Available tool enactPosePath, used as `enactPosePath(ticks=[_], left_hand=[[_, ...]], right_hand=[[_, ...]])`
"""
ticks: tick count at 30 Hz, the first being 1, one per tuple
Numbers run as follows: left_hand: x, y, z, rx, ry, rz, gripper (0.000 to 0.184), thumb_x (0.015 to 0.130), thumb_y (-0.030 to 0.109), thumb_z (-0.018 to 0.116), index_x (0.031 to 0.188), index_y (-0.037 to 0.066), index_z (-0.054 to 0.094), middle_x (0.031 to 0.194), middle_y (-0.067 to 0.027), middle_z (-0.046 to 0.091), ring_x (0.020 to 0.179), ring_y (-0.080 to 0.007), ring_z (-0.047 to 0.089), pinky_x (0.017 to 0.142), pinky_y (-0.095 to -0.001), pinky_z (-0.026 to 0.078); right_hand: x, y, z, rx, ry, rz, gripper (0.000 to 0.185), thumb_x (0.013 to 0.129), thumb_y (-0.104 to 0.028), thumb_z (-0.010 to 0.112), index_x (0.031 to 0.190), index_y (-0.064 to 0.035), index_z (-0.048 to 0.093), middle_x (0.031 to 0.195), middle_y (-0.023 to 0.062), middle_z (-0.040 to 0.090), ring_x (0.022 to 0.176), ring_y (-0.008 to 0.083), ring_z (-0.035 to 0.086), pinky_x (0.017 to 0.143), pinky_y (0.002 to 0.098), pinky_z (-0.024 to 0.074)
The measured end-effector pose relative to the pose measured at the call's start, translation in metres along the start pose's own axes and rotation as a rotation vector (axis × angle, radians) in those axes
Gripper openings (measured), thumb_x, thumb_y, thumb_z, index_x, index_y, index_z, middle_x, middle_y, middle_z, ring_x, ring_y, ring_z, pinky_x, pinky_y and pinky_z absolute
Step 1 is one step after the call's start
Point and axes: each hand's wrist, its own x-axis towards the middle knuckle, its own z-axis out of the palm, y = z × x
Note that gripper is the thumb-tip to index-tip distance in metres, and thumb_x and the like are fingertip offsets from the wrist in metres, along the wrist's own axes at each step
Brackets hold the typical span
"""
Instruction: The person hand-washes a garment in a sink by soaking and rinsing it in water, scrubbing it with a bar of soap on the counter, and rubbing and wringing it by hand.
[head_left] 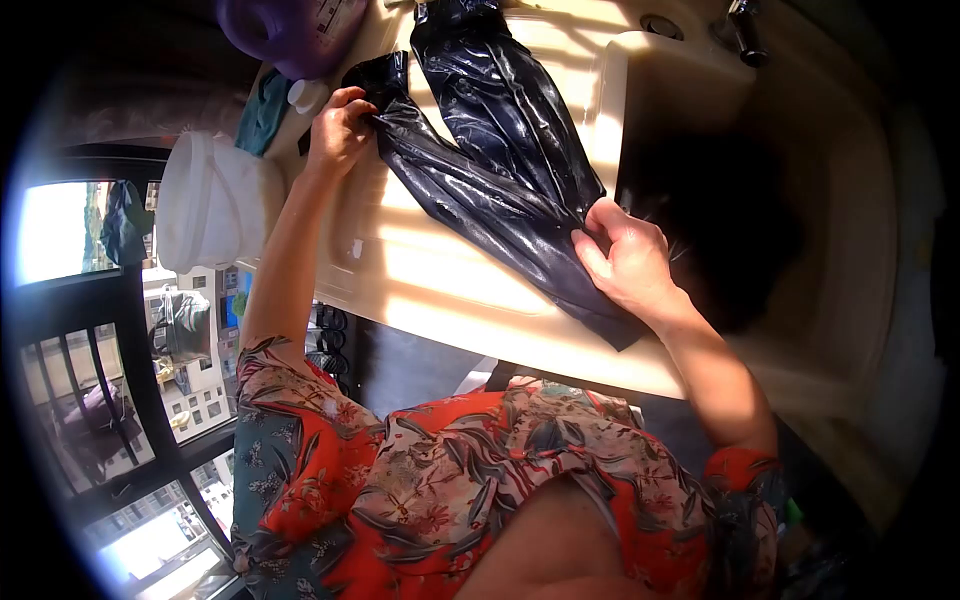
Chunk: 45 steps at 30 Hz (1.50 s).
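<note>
A pair of black trousers [490, 190], wet and shiny, lies across the cream ribbed washboard top [400, 265] of a laundry sink. Its two long legs spread apart toward the far side and meet near the basin. At the far left end of the nearer leg, my left hand [343, 130] is closed, pinching the cloth at its edge. My right hand [628, 255] grips the fabric between thumb and fingers at the right, where the legs come together, beside the basin's edge. Part of what each hand's fingers hold is hidden in the folds.
To the right is the deep basin [840, 330], dark with shadow, under a metal tap [747, 35]. A purple jug [295, 35], a teal cloth [262, 112] and a white bucket [215, 200] stand along the left side. Windows [65, 230] are at far left.
</note>
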Motion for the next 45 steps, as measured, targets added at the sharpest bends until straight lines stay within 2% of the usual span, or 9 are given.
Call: enactPosePath(ticks=[5, 10, 14, 21, 27, 31, 35, 40, 45], left_hand=[[0.035, 0.079, -0.055, 0.066, 0.332, 0.023, 0.016, 0.071, 0.002, 0.061, 0.086, 0.002, 0.066, 0.083, -0.0061, 0.063, 0.07, -0.0137, 0.061, 0.065, -0.0229, 0.048], [0.09, 0.159, 0.02, 0.105, 0.212, 0.172, 0.036, 0.087, 0.025, 0.055, 0.119, 0.01, 0.053, 0.117, -0.0147, 0.053, 0.109, -0.0282, 0.051, 0.091, -0.036, 0.04], [0.026, 0.175, 0.089, 0.379, -0.22, 0.334, 0.067, 0.085, 0.064, 0.035, 0.139, 0.024, 0.031, 0.147, -0.013, 0.02, 0.135, -0.0333, 0.02, 0.105, -0.0574, 0.016], [0.095, 0.129, 0.12, 0.314, 0.003, -0.011, 0.069, 0.088, 0.06, 0.028, 0.139, 0.012, 0.029, 0.145, -0.0107, 0.026, 0.134, -0.0313, 0.022, 0.105, -0.0558, 0.016], [-0.021, 0.203, 0.071, 0.311, -0.331, 0.362, 0.072, 0.083, 0.068, 0.032, 0.139, 0.023, 0.031, 0.146, -0.0149, 0.021, 0.136, -0.035, 0.015, 0.106, -0.0568, 0.011], [0.09, 0.107, 0.086, 0.527, -0.018, -0.007, 0.061, 0.088, 0.059, 0.03, 0.134, 0.02, 0.04, 0.142, -0.0153, 0.031, 0.133, -0.0341, 0.022, 0.105, -0.0548, 0.016], [0.062, 0.155, 0.097, 0.254, -0.094, -0.179, 0.066, 0.088, 0.059, 0.031, 0.137, 0.016, 0.035, 0.144, -0.0172, 0.026, 0.134, -0.0357, 0.019, 0.106, -0.0561, 0.014], [-0.039, 0.21, 0.079, 0.2, -0.279, 0.359, 0.071, 0.084, 0.066, 0.034, 0.138, 0.02, 0.033, 0.145, -0.0152, 0.024, 0.136, -0.0328, 0.015, 0.107, -0.054, 0.012], [0.087, 0.097, 0.085, 0.465, -0.053, -0.236, 0.074, 0.085, 0.066, 0.026, 0.139, 0.015, 0.031, 0.146, -0.0134, 0.022, 0.136, -0.0351, 0.015, 0.106, -0.0567, 0.009]], right_hand=[[-0.005, -0.011, 0.0, 0.003, 0.034, -0.024, 0.018, 0.074, -0.013, 0.066, 0.075, -0.0046, 0.05, 0.059, 0.0113, 0.051, 0.052, 0.0258, 0.054, 0.052, 0.0331, 0.0436], [-0.007, -0.013, -0.007, 0.02, -0.037, 0.058, 0.017, 0.076, -0.016, 0.064, 0.078, -0.0072, 0.05, 0.065, 0.0119, 0.058, 0.059, 0.0309, 0.058, 0.056, 0.0378, 0.0461], [-0.011, -0.017, 0.0, 0.013, -0.02, 0.04, 0.014, 0.077, -0.015, 0.063, 0.08, -0.008, 0.05, 0.066, 0.012, 0.058, 0.061, 0.0315, 0.058, 0.056, 0.0385, 0.0459], [-0.002, -0.011, 0.002, 0.035, 0.004, 0.092, 0.015, 0.078, -0.016, 0.062, 0.078, -0.0083, 0.049, 0.064, 0.0121, 0.056, 0.06, 0.0318, 0.057, 0.056, 0.0391, 0.0448], [-0.012, -0.021, -0.007, -0.033, -0.041, 0.059, 0.018, 0.078, -0.019, 0.063, 0.077, -0.0078, 0.049, 0.065, 0.0133, 0.057, 0.062, 0.0327, 0.058, 0.057, 0.0396, 0.0454], [-0.006, -0.015, -0.007, 0.032, 0.023, 0.117, 0.016, 0.079, -0.015, 0.063, 0.078, -0.0072, 0.049, 0.064, 0.0123, 0.056, 0.059, 0.0301, 0.058, 0.056, 0.0365, 0.0452], [-0.004, -0.006, -0.007, 0.004, 0.047, 0.049, 0.015, 0.079, -0.014, 0.063, 0.079, -0.007, 0.05, 0.066, 0.0121, 0.057, 0.06, 0.0302, 0.058, 0.056, 0.0365, 0.0456], [-0.007, -0.006, -0.006, -0.031, 0.045, 0.014, 0.014, 0.079, -0.014, 0.062, 0.08, -0.0069, 0.05, 0.068, 0.0122, 0.058, 0.063, 0.0313, 0.059, 0.057, 0.0379, 0.0463], [-0.002, -0.005, -0.004, -0.061, 0.037, 0.048, 0.015, 0.079, -0.015, 0.063, 0.081, -0.0071, 0.051, 0.068, 0.0117, 0.059, 0.063, 0.0317, 0.059, 0.058, 0.0381, 0.0467]])
